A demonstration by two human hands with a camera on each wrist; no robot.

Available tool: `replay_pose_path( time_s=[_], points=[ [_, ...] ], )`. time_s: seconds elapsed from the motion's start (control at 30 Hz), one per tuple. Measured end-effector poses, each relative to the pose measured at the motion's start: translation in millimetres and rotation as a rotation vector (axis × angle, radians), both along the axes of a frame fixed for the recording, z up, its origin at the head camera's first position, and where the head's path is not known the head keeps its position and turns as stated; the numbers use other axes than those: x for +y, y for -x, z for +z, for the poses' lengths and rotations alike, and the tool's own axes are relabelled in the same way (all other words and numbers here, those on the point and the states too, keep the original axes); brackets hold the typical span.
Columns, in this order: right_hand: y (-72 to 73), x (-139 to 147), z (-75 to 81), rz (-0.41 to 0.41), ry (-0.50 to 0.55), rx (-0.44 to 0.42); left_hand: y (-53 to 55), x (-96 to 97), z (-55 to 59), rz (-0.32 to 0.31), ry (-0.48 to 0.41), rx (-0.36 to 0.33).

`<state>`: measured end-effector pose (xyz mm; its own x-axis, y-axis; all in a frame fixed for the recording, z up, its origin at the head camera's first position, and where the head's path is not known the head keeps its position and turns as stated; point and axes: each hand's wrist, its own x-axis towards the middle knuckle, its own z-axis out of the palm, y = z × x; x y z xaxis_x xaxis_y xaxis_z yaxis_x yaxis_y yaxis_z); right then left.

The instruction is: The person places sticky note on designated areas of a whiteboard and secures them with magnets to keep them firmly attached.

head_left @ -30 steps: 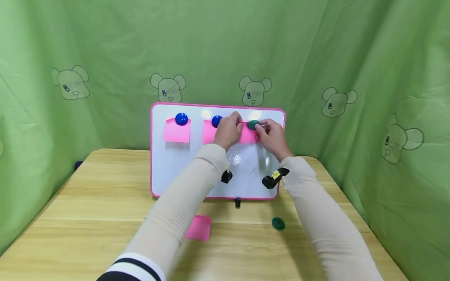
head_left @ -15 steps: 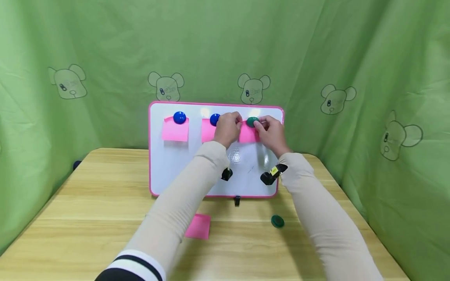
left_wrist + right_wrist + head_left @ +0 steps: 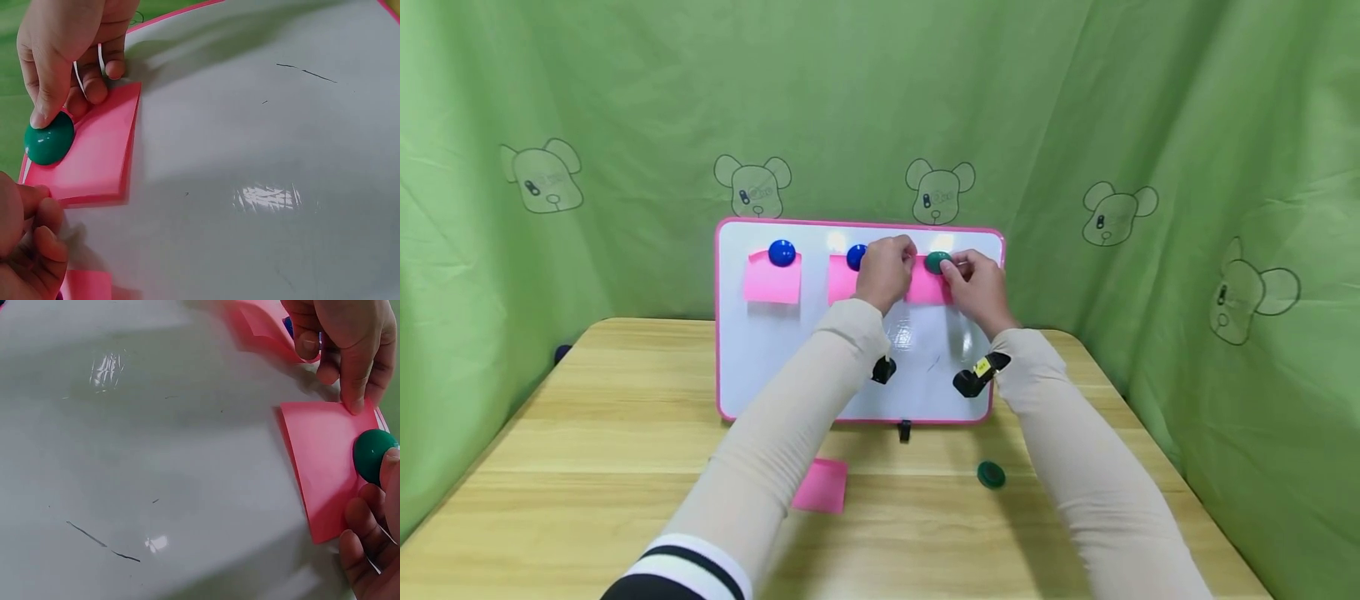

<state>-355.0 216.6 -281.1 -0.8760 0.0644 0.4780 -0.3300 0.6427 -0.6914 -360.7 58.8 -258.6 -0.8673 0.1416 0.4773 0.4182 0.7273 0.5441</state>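
Note:
A whiteboard (image 3: 790,358) with a pink frame stands on the table. At its upper right is a pink sticky note (image 3: 927,289). My left hand (image 3: 883,271) pinches that note near its upper left corner, clear in the left wrist view. With thumb and fingers, my right hand (image 3: 981,287) holds a round green magnet (image 3: 937,262) over the note's upper edge; the thumb lies on the magnet (image 3: 374,453) in the right wrist view. Two blue magnets, one at left (image 3: 782,253) and one partly behind my left hand (image 3: 855,257), sit on two other pink notes.
On the wooden table (image 3: 587,433) in front of the board lie another pink note (image 3: 822,486), partly covered by my left sleeve, and a second green magnet (image 3: 991,475). A black clip-like piece (image 3: 905,431) is at the board's lower edge. Green curtains (image 3: 850,100) surround the table.
The head view has shifted slightly. Both hands stay at the same note, with the green magnet held at its upper edge throughout.

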Motion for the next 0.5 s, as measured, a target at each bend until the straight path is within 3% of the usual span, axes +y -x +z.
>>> replay_pose_path(
  time_s=[0.5],
  points=[
    [-2.8,-5.6,1.3,-0.002,0.043,0.022,-1.6,0.5,-2.5,0.003,-0.061,-0.049]
  ],
)
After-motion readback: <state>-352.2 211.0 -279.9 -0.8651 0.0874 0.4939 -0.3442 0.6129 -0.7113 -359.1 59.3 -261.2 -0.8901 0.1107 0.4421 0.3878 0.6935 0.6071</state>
